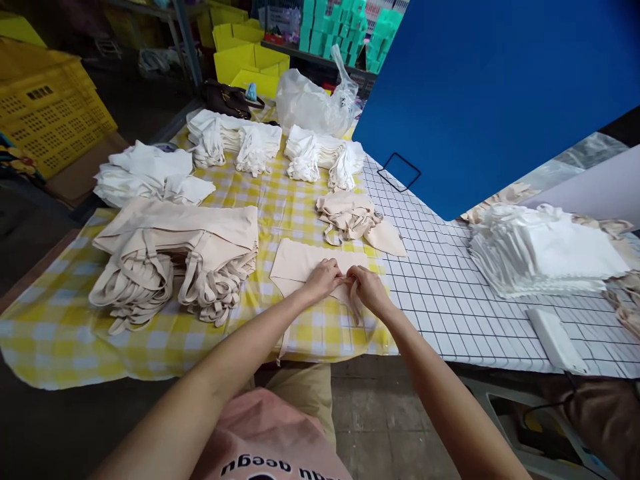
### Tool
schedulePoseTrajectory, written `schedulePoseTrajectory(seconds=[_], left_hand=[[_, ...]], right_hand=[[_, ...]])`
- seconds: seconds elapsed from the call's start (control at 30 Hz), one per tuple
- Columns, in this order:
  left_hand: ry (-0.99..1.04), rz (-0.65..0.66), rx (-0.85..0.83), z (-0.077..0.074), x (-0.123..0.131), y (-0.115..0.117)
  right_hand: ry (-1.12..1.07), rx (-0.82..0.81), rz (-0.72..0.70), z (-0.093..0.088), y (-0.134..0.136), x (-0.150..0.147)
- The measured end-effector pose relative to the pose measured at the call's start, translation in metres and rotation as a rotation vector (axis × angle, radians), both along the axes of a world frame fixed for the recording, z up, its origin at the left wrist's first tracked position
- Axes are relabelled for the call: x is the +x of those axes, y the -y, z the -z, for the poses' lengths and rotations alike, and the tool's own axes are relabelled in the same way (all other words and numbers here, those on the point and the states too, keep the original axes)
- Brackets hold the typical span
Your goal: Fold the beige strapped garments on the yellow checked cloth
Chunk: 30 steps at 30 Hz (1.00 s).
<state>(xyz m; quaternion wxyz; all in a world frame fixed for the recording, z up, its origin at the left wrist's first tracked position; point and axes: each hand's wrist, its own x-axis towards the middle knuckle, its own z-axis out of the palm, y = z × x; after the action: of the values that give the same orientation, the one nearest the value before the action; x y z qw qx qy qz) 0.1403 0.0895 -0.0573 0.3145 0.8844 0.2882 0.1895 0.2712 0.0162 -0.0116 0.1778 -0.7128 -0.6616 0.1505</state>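
A beige strappy garment [295, 260] lies flat on the yellow checked cloth in front of me. My left hand [324, 277] rests on it, fingers pinched at its edge. Close beside, my right hand [367, 287] pinches the same garment where a strap joins it, and one strap hangs below the fingers. The other strap trails over the table's front edge. To the left sits a thick stack of folded beige garments [185, 247] with looped straps. A loose heap of beige pieces [350, 217] lies just beyond my hands.
Stacks of white garments [260, 137] and a clear plastic bag [315, 103] stand at the back. A white pile [150, 173] lies far left. On the right are another white stack [545, 247], a white power strip [557, 340] and a large blue panel [490, 100].
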Motion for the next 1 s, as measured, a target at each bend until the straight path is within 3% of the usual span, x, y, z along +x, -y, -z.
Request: schedulePoseTrajectory(seconds=[0.57,1.0], left_hand=[[-0.016,-0.004,-0.043,-0.005,0.000,0.000],[0.013,0.002,-0.056,-0.002,0.002,-0.002]], right_hand=[[0.038,-0.085,-0.122,-0.004,-0.019,0.013],[0.022,0.020,-0.165,0.002,-0.017,0.009]])
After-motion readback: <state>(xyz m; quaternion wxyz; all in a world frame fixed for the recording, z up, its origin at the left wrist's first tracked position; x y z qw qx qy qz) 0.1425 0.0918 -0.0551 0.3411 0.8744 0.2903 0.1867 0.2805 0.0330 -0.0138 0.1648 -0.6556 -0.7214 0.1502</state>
